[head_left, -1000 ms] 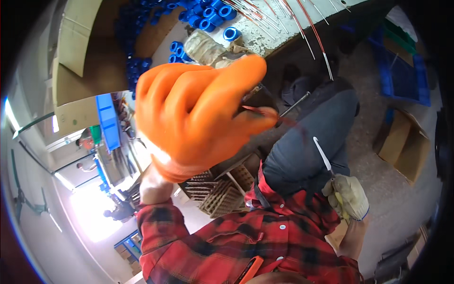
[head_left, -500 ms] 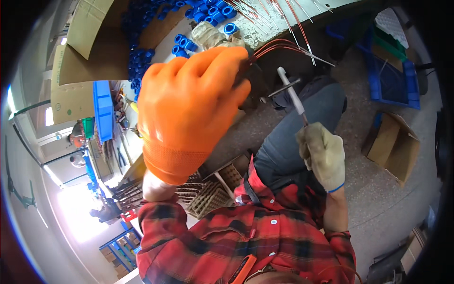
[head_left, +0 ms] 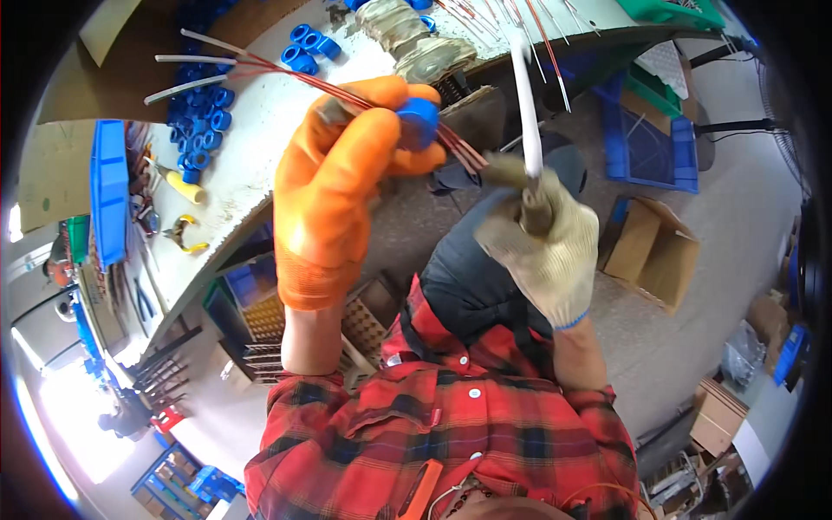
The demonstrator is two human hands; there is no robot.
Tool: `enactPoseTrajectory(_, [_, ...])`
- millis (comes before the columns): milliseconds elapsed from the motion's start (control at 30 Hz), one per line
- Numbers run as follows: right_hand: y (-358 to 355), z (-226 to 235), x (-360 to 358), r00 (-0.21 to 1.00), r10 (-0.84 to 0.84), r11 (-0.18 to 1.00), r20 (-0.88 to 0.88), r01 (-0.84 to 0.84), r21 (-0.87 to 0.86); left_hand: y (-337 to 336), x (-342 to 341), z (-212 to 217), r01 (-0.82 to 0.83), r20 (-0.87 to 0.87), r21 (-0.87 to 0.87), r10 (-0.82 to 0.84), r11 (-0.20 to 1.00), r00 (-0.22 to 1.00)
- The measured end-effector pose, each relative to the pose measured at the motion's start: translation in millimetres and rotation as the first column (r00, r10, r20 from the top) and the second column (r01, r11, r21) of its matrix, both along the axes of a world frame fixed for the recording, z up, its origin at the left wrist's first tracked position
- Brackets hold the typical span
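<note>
Left hand [head_left: 347,182], orange glove, closed in a pinch on a blue ring [head_left: 419,121] and the red wire bundle [head_left: 260,68] threaded through it. Held up in front of the desk [head_left: 251,165] edge, above the lap. Bundle long axis runs from upper left to lower right: white-sleeved ends point up-left over the desk, bare red ends stick out of the ring toward lower right, just beside the right hand. Ring opening faces along the wires.

Right hand [head_left: 542,243], beige knit glove, fist wrapped round a white tube [head_left: 526,104]. Tube stands near upright, slightly tilted, top end pointing to the far desk edge, lower end hidden inside the fist. Thumb tip near the red wire ends; touching or not, cannot tell.

Containers: blue tray [head_left: 108,191] at left end of desk, contents too small to tell. Loose blue rings [head_left: 199,121] piled on the desk, more at the far edge [head_left: 310,43]. Blue crate [head_left: 650,143] on the floor right of the knees, looks bare inside. Open cardboard box [head_left: 654,251] beside it, inside not readable. Green bin [head_left: 672,13] at top right, contents out of view. Woven basket trays [head_left: 364,321] under the desk, gridded, contents unclear.

Yellow-handled pliers [head_left: 182,234] lie on the desk near the left edge. Wrapped spool [head_left: 416,43] sits on the desk behind the ring.
</note>
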State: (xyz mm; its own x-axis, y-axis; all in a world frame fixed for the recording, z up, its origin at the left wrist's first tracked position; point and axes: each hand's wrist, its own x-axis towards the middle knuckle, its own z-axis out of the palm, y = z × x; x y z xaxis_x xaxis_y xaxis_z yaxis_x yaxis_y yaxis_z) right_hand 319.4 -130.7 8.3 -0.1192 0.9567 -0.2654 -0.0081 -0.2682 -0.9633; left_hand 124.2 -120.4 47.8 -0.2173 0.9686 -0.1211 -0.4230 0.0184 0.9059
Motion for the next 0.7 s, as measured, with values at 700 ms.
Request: enactPoseTrajectory(700, [29, -50, -11, 0.930, -0.186, 0.928, -0.318, 0.272, 0.253, 28, -21, -69, 0.105, -0.699, 0.530, 0.364, 0.841, 0.616])
